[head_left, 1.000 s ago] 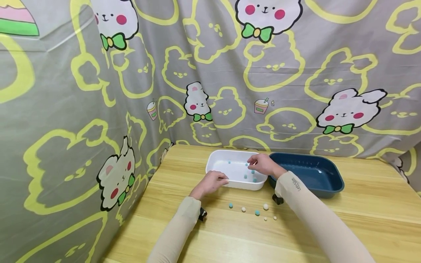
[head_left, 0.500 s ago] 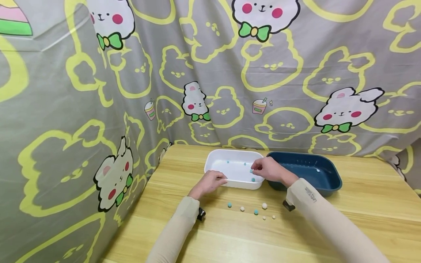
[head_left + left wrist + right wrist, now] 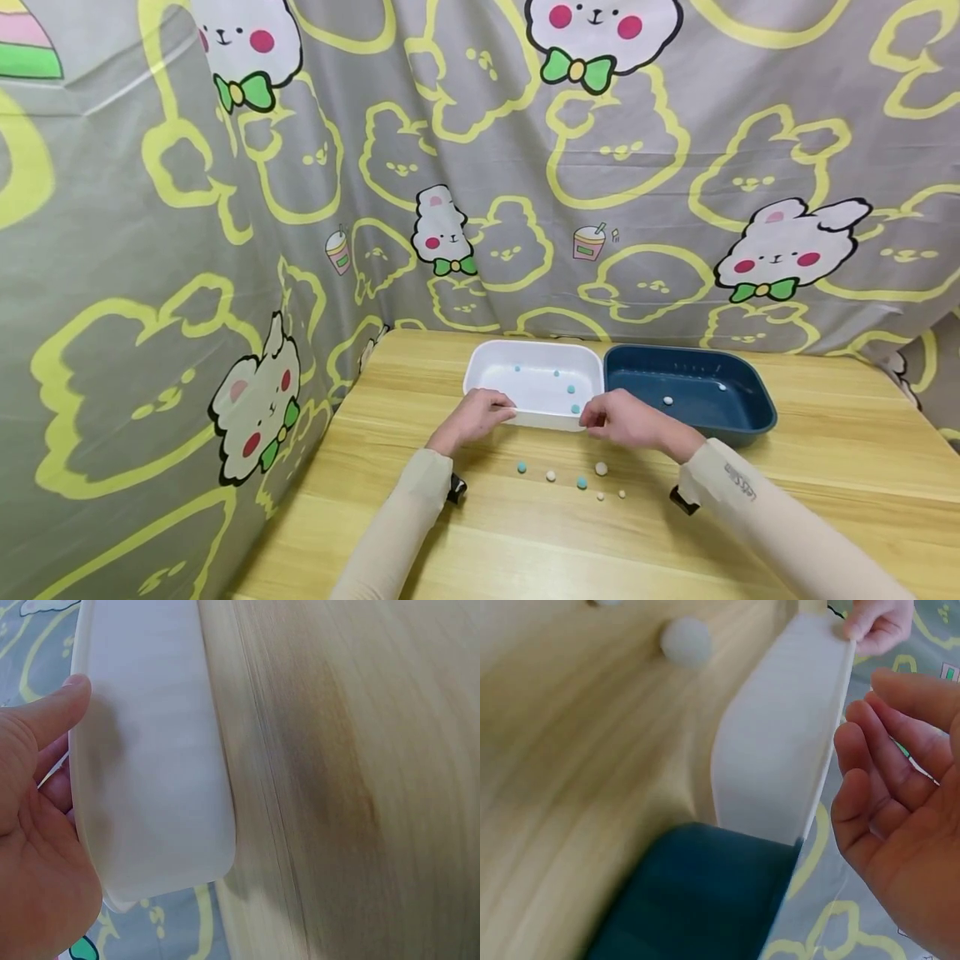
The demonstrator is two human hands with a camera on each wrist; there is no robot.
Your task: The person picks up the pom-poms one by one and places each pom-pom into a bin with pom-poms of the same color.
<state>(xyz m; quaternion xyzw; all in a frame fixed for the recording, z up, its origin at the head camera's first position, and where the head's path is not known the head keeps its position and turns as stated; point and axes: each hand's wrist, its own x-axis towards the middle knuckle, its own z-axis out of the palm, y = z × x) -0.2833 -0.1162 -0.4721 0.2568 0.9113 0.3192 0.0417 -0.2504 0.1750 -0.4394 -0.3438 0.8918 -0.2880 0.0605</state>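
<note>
In the head view a white tub (image 3: 534, 364) holds several small blue balls (image 3: 575, 409). My left hand (image 3: 480, 414) grips its near rim at the left; in the left wrist view the thumb (image 3: 64, 705) lies over the rim and fingers are behind it. My right hand (image 3: 624, 417) is at the tub's near right corner. Its fingers (image 3: 870, 727) are loosely bent with nothing visible between them, and they appear just apart from the rim in the right wrist view. On the wood in front lie blue balls (image 3: 582, 483) and white balls (image 3: 601, 469).
A dark blue tub (image 3: 701, 379) stands against the white tub's right side, with two white balls (image 3: 667, 401) inside. Wooden table (image 3: 832, 450) surrounds both tubs. A patterned curtain (image 3: 517, 167) hangs behind the table and along its left side.
My right hand has come out from over the white tub toward its near right corner. One blue ball inside is no longer visible. My left hand keeps its grip on the rim.
</note>
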